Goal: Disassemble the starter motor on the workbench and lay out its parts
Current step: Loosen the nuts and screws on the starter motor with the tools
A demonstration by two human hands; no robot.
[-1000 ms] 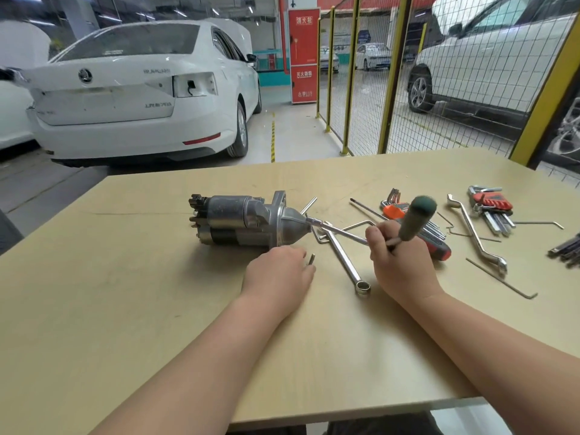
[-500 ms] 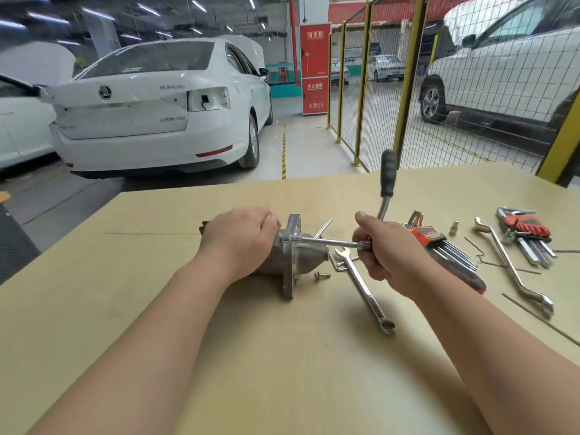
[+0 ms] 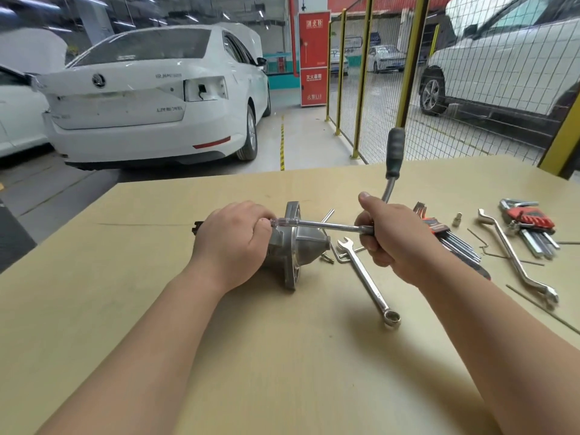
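Observation:
The grey metal starter motor lies on its side on the wooden workbench, its cone-shaped nose pointing right. My left hand grips the motor's body from above and hides most of it. My right hand holds an L-shaped socket wrench at its bend. The wrench's shaft runs left across the flange to a point by my left fingers, and its dark handle sticks up. A small loose bolt lies beside the nose.
A combination spanner lies right of the motor. Further right are two red hex key sets, an offset ring spanner, a small socket and thin rods. White cars and a yellow mesh fence stand beyond the bench.
My left hand moved from the bench onto the motor and took hold of it. My right hand swung the wrench handle upward and brought the shaft's end onto the motor.

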